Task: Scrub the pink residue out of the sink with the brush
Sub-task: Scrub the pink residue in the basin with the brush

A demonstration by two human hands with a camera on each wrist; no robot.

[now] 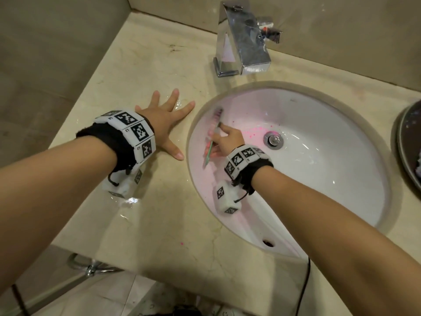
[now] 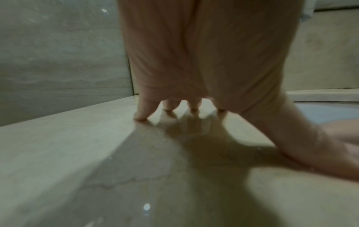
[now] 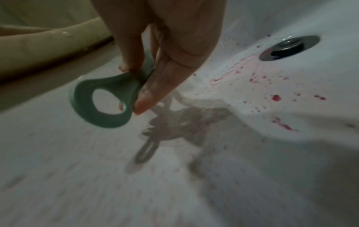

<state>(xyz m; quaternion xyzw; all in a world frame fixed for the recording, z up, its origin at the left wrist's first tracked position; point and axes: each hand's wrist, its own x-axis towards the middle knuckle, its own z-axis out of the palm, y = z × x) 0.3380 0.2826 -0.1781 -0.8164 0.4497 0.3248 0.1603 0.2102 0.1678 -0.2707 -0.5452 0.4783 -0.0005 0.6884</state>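
Note:
A white oval sink is set in a beige marble counter. Pink residue speckles the basin left of the drain and tints the left wall; in the right wrist view the pink spots lie near the drain. My right hand grips a green-handled brush, its bristle head against the sink's upper left wall. The handle's looped end shows below my fingers. My left hand rests flat, fingers spread, on the wet counter beside the sink.
A chrome faucet stands behind the sink. A dark round dish sits at the counter's right edge. Walls close the back and left. An overflow hole is in the near basin wall. Water pools on the counter.

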